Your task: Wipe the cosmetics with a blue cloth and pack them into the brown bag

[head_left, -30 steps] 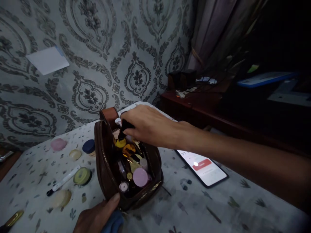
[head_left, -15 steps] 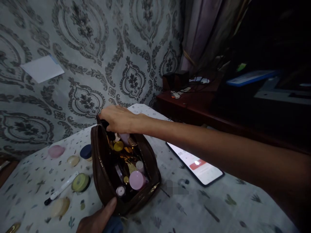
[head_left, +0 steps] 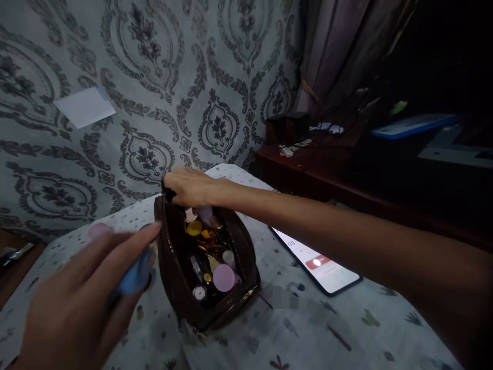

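Observation:
A brown cosmetic bag [head_left: 175,277] stands unzipped on the patterned cloth. Inside it lie a pink-lidded container [head_left: 224,278], a yellow round lid [head_left: 194,228], a white-capped tube [head_left: 199,293] and several other small items. My right hand [head_left: 188,186] grips the bag's far end, its fingertips partly hidden behind the rim. Left of the bag, my left hand [head_left: 80,293], smeared by motion, has its fingers closed round a light-blue object [head_left: 135,275] whose kind I cannot make out. Behind that hand shows part of a pink item [head_left: 99,230].
A phone [head_left: 327,272] with a lit screen lies right of the bag, under my right forearm. The cloth-covered table [head_left: 316,334] meets a patterned wall. Beyond it, a dark red desk [head_left: 308,167] carries cables and small boxes.
My left hand has risen from the bag's near corner to its left side, bringing the light-blue object into fuller view. My right hand stays on the bag's far end. The view has shifted slightly.

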The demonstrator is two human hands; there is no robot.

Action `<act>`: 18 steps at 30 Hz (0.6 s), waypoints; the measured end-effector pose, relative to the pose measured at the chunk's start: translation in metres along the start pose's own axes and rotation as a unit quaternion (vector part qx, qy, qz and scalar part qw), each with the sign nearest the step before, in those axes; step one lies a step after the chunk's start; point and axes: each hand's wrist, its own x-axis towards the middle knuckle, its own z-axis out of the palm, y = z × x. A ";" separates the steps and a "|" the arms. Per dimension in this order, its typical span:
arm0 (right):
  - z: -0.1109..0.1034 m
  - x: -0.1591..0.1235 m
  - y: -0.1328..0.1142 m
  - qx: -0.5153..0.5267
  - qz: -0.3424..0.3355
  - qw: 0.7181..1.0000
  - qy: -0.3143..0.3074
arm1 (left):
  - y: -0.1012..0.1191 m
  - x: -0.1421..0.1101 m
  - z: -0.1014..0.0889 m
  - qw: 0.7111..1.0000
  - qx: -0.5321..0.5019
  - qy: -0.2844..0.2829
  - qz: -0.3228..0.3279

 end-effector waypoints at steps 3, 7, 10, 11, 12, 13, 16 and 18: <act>-0.003 0.000 0.002 0.011 -0.005 1.000 0.000 | 0.021 0.060 -0.008 0.966 0.208 -0.058 0.140; -0.003 0.004 0.014 0.056 0.006 0.998 -0.018 | 0.026 0.097 0.000 0.925 0.315 -0.151 0.150; -0.002 0.009 0.021 0.065 0.016 0.998 -0.017 | 0.016 0.096 0.009 0.904 0.343 -0.194 0.166; -0.001 0.010 0.023 0.067 0.018 0.998 -0.011 | 0.012 0.094 0.011 0.899 0.349 -0.203 0.168; 0.000 0.011 0.023 0.069 0.020 0.997 -0.005 | 0.009 0.093 0.013 0.896 0.355 -0.211 0.166; 0.002 0.012 0.024 0.072 0.021 0.997 0.001 | 0.008 0.091 0.013 0.892 0.360 -0.217 0.163; 0.006 0.016 0.023 0.073 0.013 0.997 0.013 | 0.006 0.090 0.010 0.886 0.366 -0.232 0.164; 0.009 0.021 0.021 0.071 0.015 0.997 0.017 | 0.006 0.090 0.006 0.887 0.363 -0.226 0.173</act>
